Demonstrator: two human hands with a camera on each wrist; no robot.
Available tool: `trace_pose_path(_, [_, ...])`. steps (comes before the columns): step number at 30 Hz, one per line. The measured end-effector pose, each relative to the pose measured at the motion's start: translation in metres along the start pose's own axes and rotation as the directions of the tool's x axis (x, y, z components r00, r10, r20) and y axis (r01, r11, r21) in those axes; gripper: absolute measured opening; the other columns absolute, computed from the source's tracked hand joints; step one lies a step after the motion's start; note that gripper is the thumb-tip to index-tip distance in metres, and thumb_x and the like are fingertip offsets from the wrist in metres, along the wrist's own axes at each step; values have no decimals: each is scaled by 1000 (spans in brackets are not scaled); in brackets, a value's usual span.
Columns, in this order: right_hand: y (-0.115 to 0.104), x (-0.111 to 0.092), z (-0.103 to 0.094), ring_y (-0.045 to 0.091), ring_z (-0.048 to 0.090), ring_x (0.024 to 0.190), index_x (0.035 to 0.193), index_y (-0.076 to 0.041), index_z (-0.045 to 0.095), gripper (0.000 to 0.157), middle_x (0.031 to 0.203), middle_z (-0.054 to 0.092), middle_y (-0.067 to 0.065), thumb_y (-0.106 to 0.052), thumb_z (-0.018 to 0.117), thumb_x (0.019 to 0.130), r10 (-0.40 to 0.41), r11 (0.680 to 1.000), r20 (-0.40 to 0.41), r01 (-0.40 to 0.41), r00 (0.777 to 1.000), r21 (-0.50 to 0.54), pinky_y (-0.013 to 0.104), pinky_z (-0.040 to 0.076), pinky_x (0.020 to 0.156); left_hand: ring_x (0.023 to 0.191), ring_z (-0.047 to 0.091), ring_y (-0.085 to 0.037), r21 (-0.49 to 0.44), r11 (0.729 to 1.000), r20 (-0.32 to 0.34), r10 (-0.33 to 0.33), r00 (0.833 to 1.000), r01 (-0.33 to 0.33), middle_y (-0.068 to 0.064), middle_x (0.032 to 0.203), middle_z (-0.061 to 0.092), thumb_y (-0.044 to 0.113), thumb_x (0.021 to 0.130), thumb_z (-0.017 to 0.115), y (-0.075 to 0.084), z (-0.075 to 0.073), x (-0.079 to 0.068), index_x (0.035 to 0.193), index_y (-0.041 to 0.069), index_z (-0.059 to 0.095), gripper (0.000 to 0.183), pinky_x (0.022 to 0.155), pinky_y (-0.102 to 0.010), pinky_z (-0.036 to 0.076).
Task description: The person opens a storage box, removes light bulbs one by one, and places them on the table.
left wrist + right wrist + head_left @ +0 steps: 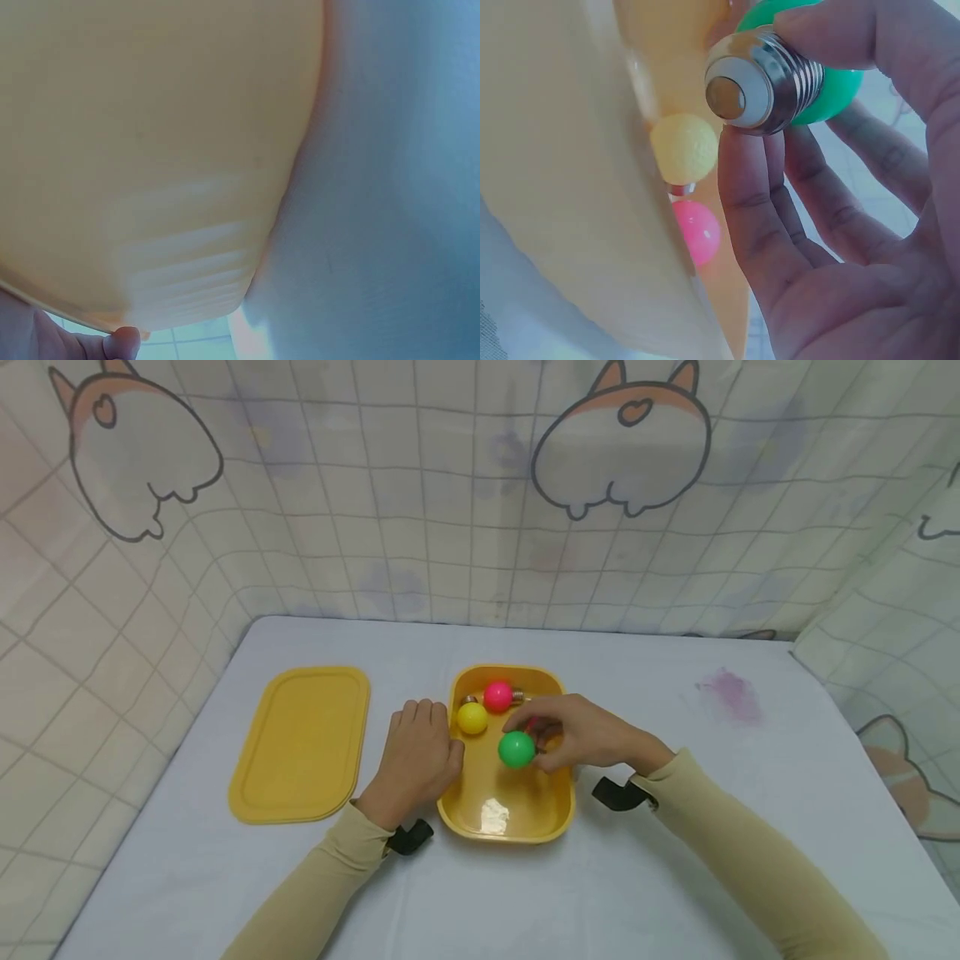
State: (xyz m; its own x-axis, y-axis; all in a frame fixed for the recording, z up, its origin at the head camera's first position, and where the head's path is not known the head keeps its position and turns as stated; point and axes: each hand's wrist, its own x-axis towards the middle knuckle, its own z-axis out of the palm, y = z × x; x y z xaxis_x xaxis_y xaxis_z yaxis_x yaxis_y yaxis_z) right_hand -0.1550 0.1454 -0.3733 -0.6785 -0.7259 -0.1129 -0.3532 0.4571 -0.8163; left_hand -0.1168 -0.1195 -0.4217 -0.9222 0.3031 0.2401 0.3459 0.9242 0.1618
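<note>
Over the yellow plastic box [487, 802], my right hand [588, 731] pinches a green light bulb [517, 749] between thumb and fingers. The right wrist view shows the thumb on its silvery screw base [754, 82], whose end faces the camera. Inside the box, toward its far end, lie a yellow bulb [472, 718] and a pink bulb [498, 697]. Something red [534, 724] shows behind my right fingers, mostly hidden. My left hand [420, 756] holds the box's left rim; in the left wrist view a fingertip [121, 343] sits on that rim.
A flat yellow lid [303, 743] lies left of the box on the white-covered table [637, 877]. Behind and at both sides hangs a checked curtain [465, 485] with cartoon animal prints. A pinkish stain [733, 695] marks the cloth at the right.
</note>
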Motion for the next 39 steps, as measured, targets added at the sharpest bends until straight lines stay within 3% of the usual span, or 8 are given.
trace_pose_path(10, [7, -15, -3, 19, 66, 95, 126, -21, 67, 48, 113, 70, 0, -5, 76, 82, -38, 996, -65, 43, 997, 80, 29, 58, 90, 80, 37, -27, -19, 1000, 10, -15, 1000, 15, -9, 81, 41, 18, 94, 56, 1, 0, 0, 92, 3, 48, 17, 74, -36, 29])
trace_pose_path(14, [10, -20, -4, 20, 67, 95, 126, -21, 67, 48, 121, 69, 0, -5, 77, 82, -33, 993, -91, 43, 995, 106, 28, 58, 89, 79, 37, -27, -17, 1000, 4, -9, 1000, 9, -9, 80, 41, 18, 94, 57, 0, 1, 0, 90, 3, 48, 17, 73, -36, 29])
trace_pose_path(24, [16, -33, -13, 26, 70, 105, 128, -22, 67, 50, 128, 68, 3, -5, 80, 83, -25, 985, -141, 49, 990, 166, 31, 59, 94, 76, 37, -26, -2, 1000, -30, 11, 999, -11, -8, 78, 41, 18, 92, 58, 1, 0, 0, 88, 4, 49, 18, 71, -35, 27])
trace_pose_path(39, [27, -49, -20, 21, 70, 103, 128, -16, 65, 46, 126, 67, 6, -7, 80, 85, 3, 986, -223, 35, 975, 165, 27, 59, 95, 77, 36, -27, -21, 1000, -18, -7, 1000, 7, -9, 78, 41, 19, 91, 57, 1, 0, 0, 88, 3, 48, 18, 72, -35, 29])
